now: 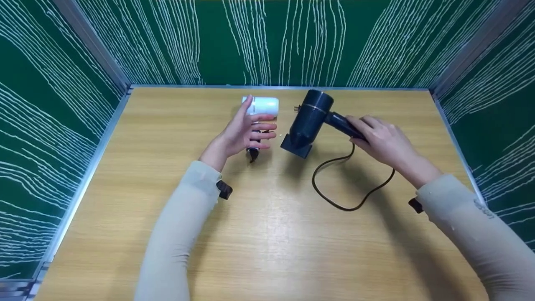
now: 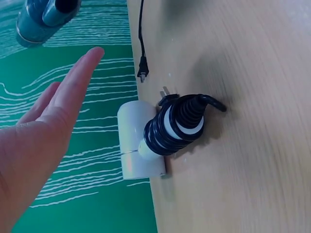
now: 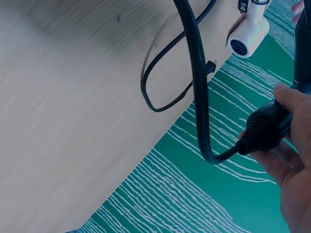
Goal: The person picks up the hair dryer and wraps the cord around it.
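My right hand (image 1: 384,140) grips the handle of a dark blue hair dryer (image 1: 311,119), held above the table with its flat nozzle pointing down toward me. Its black cord (image 3: 198,87) leaves the handle end and loops down to the tabletop. A white hair dryer (image 1: 267,105) lies near the back edge. In the left wrist view, a black cord (image 2: 163,133) is wound round its handle. Over this dryer, my left hand (image 1: 246,131) is held with fingers spread and straight, partly hiding it. The left wrist view shows a gap between that hand (image 2: 39,131) and the white dryer.
The light wood table (image 1: 267,251) has a metal strip (image 1: 209,86) along its back edge. Green panels (image 1: 271,42) with white wavy lines stand on the back and both sides. The dark dryer's plug (image 2: 142,68) lies near the back edge, beside the white dryer.
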Available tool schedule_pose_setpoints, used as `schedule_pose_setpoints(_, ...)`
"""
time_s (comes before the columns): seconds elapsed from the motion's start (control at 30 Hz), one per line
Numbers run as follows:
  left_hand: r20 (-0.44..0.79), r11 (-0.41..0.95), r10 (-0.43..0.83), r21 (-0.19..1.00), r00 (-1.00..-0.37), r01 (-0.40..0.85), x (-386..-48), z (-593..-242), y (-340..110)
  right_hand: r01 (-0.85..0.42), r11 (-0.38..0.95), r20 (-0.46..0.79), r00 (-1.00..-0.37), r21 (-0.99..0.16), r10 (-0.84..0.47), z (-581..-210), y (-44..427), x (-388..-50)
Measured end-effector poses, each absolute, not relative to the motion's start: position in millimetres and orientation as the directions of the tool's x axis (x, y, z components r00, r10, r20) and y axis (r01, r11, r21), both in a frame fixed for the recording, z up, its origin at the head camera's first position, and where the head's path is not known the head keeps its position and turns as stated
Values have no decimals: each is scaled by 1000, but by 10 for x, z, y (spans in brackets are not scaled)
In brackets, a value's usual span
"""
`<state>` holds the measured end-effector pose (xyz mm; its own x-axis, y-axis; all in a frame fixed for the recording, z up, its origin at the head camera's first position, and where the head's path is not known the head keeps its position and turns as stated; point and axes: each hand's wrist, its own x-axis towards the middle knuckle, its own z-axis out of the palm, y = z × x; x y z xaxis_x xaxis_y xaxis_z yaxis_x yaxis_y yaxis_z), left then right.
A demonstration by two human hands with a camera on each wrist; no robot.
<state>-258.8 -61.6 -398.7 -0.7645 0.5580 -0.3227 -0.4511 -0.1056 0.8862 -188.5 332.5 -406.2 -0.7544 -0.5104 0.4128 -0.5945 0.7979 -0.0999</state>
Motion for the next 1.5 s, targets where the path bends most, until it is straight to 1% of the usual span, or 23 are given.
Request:
schedule_pose_setpoints(0.17,-327,-134,595,860,-734,-492,-2604,-4009,-580,-610,788,404,-744,-86,-532,-4042,3253,-1854)
schedule_pose_setpoints(0.63,-359,-107,631,838,-688,-536,-2574,-4065,-415,-698,714,393,-672,-54,-628,-4006,3013,-1845)
schedule_pose_setpoints(0.8,-346,-118,661,828,-666,-548,-2529,-4064,-384,-699,713,382,-674,-51,-633,-3986,2963,-1873)
schedule_pose_setpoints(1.07,-341,-126,643,836,-685,-534,-2503,-4068,-402,-697,714,363,-684,-66,-633,-3964,2936,-1925)
schedule_pose_setpoints(1.3,-311,-42,603,907,-734,-419,-2445,-4072,-408,-709,701,360,-674,-71,-645,-3966,2902,-1982)
schedule_pose_setpoints(1.5,-323,22,532,929,-783,-368,-2403,-4053,-358,-722,689,352,-661,-60,-662,-3931,2852,-2040)
